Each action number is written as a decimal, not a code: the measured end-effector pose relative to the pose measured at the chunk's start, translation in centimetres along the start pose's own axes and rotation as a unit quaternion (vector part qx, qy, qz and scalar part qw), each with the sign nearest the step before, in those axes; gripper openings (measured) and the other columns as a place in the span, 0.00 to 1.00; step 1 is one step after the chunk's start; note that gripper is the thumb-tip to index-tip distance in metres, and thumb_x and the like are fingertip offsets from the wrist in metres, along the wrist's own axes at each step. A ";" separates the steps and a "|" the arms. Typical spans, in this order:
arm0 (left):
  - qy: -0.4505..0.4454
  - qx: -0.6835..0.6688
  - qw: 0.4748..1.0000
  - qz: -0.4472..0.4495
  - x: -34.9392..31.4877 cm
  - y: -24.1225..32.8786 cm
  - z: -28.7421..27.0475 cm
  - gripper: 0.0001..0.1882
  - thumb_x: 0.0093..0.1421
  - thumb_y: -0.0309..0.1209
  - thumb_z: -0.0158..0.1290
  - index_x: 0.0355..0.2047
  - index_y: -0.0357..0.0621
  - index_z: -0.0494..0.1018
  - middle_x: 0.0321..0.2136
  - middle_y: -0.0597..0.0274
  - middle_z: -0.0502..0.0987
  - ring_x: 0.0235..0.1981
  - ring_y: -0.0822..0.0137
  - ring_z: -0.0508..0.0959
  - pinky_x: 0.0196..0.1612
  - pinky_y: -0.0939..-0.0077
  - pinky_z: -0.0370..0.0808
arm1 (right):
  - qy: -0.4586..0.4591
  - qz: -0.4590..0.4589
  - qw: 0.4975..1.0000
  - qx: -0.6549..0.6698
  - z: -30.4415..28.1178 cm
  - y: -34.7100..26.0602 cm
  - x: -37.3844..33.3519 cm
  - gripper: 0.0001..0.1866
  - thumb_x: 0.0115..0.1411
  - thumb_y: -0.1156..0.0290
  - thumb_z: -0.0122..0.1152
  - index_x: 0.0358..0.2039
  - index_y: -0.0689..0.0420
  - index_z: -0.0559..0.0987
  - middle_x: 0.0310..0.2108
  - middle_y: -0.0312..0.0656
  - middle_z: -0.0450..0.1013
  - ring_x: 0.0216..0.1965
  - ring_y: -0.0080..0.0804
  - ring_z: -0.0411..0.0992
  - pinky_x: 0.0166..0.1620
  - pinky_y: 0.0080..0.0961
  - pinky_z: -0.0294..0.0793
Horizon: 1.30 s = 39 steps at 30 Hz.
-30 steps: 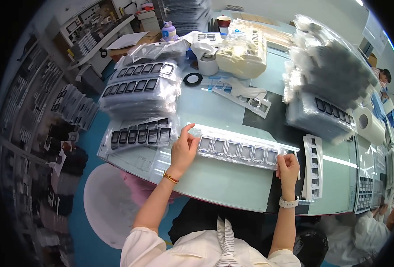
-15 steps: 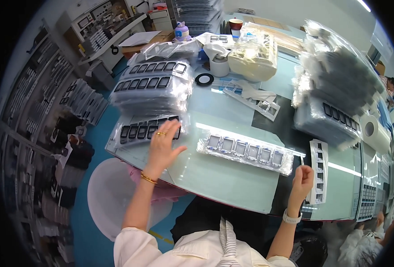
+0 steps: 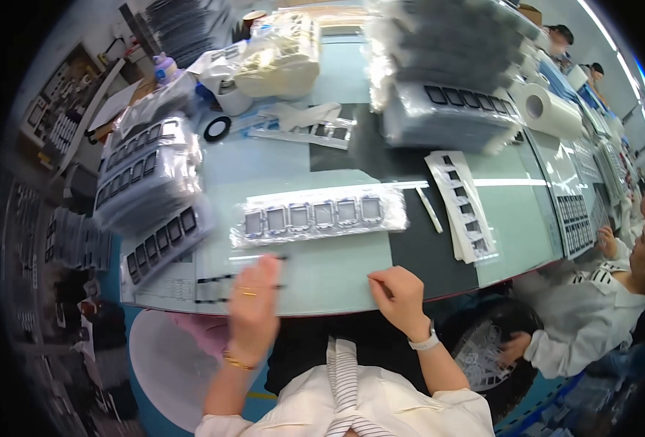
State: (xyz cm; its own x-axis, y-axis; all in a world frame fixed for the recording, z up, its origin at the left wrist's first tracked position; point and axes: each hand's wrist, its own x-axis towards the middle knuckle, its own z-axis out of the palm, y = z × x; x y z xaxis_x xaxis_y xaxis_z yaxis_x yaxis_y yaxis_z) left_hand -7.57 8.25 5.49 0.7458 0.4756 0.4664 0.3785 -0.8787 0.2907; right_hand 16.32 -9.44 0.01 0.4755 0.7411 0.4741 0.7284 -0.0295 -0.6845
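Note:
My left hand [image 3: 255, 298], smeared by motion, is over the near edge of the table. Dark blurred streaks show on both sides of it; whether it holds something I cannot tell. Curled with its fingers together, my right hand [image 3: 399, 295] rests at the table's front edge, nothing visible in it. In front of both hands lies a clear plastic-wrapped strip of grey-rimmed window frames [image 3: 311, 215]. A thin white stick [image 3: 430, 210] lies to its right. On the left, a strip of black frames [image 3: 163, 244] lies against a wrapped stack of black-framed panels [image 3: 144, 175].
A white strip with square cutouts [image 3: 462, 207] lies right of the stick. Behind it stands a tall plastic-wrapped stack [image 3: 450, 120] beside a white roll [image 3: 548, 109]. A black tape ring [image 3: 217, 129] lies far left. A co-worker [image 3: 592, 320] sits at right; a translucent bin [image 3: 166, 364] stands below left.
The view has turned right. My left hand has left the black frames at left and moved toward me. My right hand has drawn away from the white stick, which now lies on the table.

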 end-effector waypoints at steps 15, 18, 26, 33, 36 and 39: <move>-0.088 -0.198 0.975 0.044 1.9 10.7 10.0 0.25 0.55 0.29 0.69 0.54 0.44 0.79 0.59 0.55 0.76 0.61 0.50 0.73 0.66 0.48 0.65 | -0.038 0.032 0.997 -0.054 -4.7 1.0 -2.3 0.06 0.54 0.75 0.70 0.32 0.53 0.82 0.32 0.33 0.76 0.35 0.34 0.72 0.42 0.34 0.64; -0.074 -0.271 0.959 0.030 2.3 11.0 10.9 0.18 0.54 0.24 0.67 0.46 0.43 0.81 0.48 0.58 0.81 0.50 0.54 0.79 0.56 0.57 0.74 | -0.024 0.028 0.998 -0.047 -4.5 1.0 -2.3 0.06 0.54 0.75 0.70 0.31 0.53 0.81 0.31 0.32 0.76 0.34 0.33 0.72 0.42 0.34 0.64; -0.057 -0.293 0.954 0.000 3.4 11.2 11.2 0.08 0.54 0.21 0.65 0.35 0.40 0.81 0.36 0.59 0.83 0.36 0.56 0.82 0.41 0.64 0.79 | -0.023 0.030 0.998 -0.044 -4.1 1.2 -2.2 0.07 0.51 0.76 0.70 0.30 0.53 0.80 0.30 0.32 0.77 0.31 0.33 0.71 0.41 0.33 0.62; -0.065 -0.287 0.956 -0.007 3.6 11.2 11.6 0.08 0.53 0.20 0.65 0.33 0.40 0.81 0.35 0.59 0.82 0.35 0.57 0.82 0.40 0.65 0.79 | -0.025 0.028 0.998 -0.047 -4.1 1.6 -2.0 0.07 0.50 0.76 0.71 0.28 0.53 0.80 0.29 0.32 0.76 0.31 0.32 0.70 0.40 0.32 0.61; -0.058 -0.275 0.960 -0.002 3.8 11.4 11.5 0.07 0.52 0.20 0.65 0.33 0.40 0.80 0.34 0.59 0.82 0.35 0.56 0.82 0.39 0.65 0.79 | -0.019 0.030 0.998 -0.046 -4.0 1.4 -1.8 0.07 0.49 0.77 0.70 0.27 0.53 0.79 0.28 0.32 0.76 0.30 0.32 0.70 0.39 0.33 0.61; -0.049 -0.275 0.960 -0.004 3.7 11.5 11.7 0.09 0.50 0.20 0.66 0.33 0.40 0.80 0.33 0.58 0.81 0.34 0.55 0.81 0.40 0.64 0.78 | -0.018 0.035 0.997 -0.060 -3.7 1.3 -1.6 0.07 0.48 0.77 0.68 0.26 0.53 0.77 0.27 0.32 0.74 0.30 0.33 0.69 0.39 0.33 0.60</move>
State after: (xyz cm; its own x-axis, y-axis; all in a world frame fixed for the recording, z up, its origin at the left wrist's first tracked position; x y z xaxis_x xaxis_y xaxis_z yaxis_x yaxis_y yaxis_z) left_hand 5.99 -0.59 0.82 0.8028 0.4521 0.3889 0.0581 -0.7083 0.7035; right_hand 18.30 -13.15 0.39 0.5110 0.7579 0.4055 0.7483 -0.1601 -0.6437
